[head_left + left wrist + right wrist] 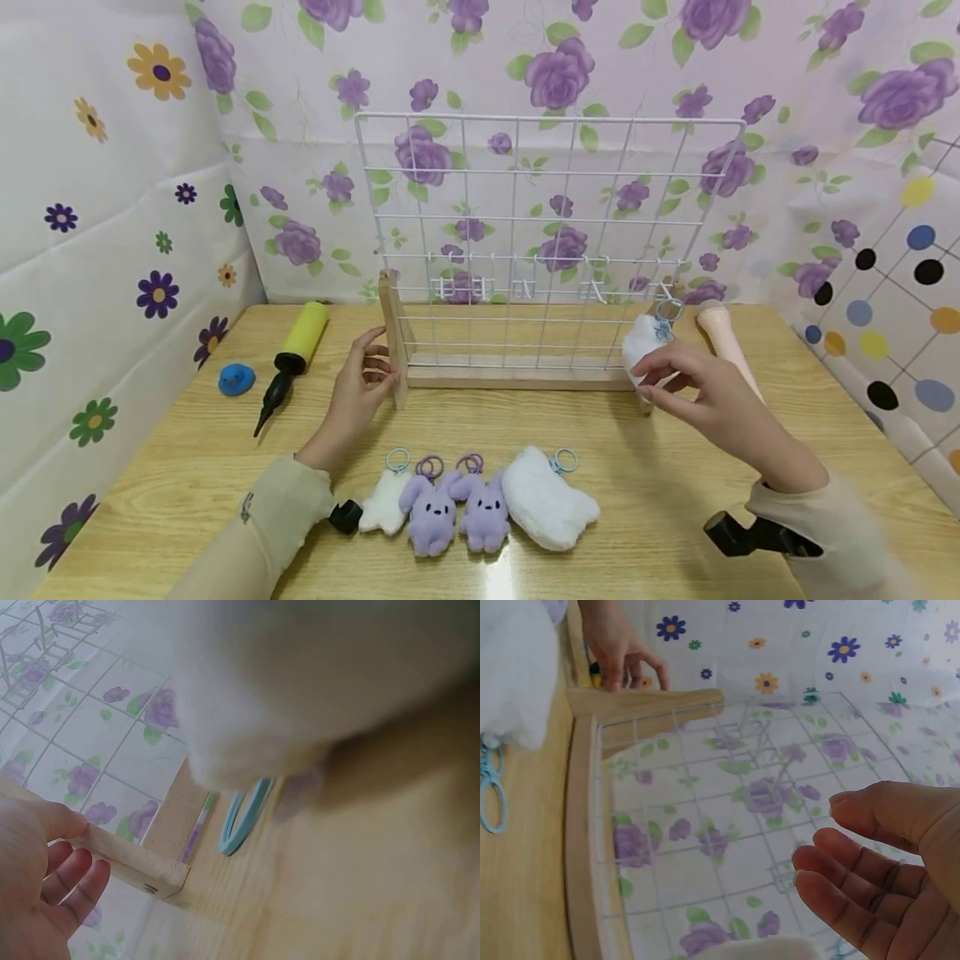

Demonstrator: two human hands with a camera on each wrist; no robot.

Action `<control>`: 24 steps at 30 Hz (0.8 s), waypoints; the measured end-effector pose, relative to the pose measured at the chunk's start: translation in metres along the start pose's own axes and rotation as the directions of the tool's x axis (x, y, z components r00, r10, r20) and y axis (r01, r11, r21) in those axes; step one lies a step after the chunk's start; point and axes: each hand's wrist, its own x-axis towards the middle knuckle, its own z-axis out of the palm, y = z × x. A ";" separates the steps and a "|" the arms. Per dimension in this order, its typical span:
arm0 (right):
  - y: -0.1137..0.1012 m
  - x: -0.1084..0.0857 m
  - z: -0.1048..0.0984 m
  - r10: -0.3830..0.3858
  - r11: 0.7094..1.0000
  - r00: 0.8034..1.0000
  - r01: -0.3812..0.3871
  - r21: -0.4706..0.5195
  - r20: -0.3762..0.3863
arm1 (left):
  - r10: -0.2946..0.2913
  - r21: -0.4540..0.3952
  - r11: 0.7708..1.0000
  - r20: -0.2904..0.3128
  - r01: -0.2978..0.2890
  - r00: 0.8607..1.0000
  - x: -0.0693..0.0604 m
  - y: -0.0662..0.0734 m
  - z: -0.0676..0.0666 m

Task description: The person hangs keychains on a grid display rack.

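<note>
A white wire grid rack [536, 221] stands in a wooden base. My left hand [360, 387] [37, 862] holds its left wooden support [392, 333] [131, 855], thumb on one side and fingers on the other. At the rack's right end a white plush [640, 342] hangs by a blue ring. Beside that plush is my right hand [712, 400] [885, 877], fingers loosely bent; the right wrist view shows nothing between them. A row of keychain plushes lies in front: a small white one [388, 502], purple bunnies [431, 517] [485, 512] and a large white one [547, 500].
White hooks [523, 288] hang on the grid's middle. At the left lie a yellow pump [306, 329] with a black nozzle and a blue toy [236, 379]. A pale pink cylindrical object [727, 343] lies behind my right hand. Floral cloth [300, 167] covers the walls.
</note>
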 end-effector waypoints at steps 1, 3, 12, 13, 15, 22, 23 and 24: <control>0.000 -0.001 0.003 -0.005 1.000 1.000 0.005 0.014 0.007 | 0.007 -0.004 1.000 -0.001 -0.007 1.000 0.000 0.001 0.000; 0.001 -0.003 0.010 -0.017 0.999 1.000 0.016 0.038 0.021 | 0.021 -0.009 1.000 -0.004 -0.021 1.000 -0.001 0.001 -0.001; 0.013 -0.014 0.040 0.013 0.995 0.995 -0.023 0.096 0.101 | 0.023 -0.014 1.000 -0.001 -0.023 1.000 -0.001 -0.003 0.001; 0.014 -0.015 0.043 0.023 0.994 0.994 -0.035 0.101 0.110 | 0.022 -0.013 1.000 0.000 -0.022 1.000 -0.001 -0.002 0.001; 0.017 -0.017 0.049 0.045 0.992 0.991 -0.059 0.111 0.128 | 0.017 -0.017 1.000 0.000 -0.017 1.000 -0.001 -0.002 0.001; 0.022 -0.021 0.069 0.093 0.980 0.973 -0.126 0.151 0.210 | 0.016 -0.017 1.000 -0.002 -0.016 1.000 0.000 -0.003 0.000; 0.023 -0.022 0.072 0.096 0.979 0.970 -0.134 0.156 0.225 | 0.019 -0.017 1.000 -0.003 -0.019 1.000 0.000 -0.003 0.000; 0.023 -0.022 0.075 0.099 0.977 0.966 -0.140 0.159 0.239 | 0.021 -0.015 1.000 -0.005 -0.021 1.000 0.000 -0.003 0.000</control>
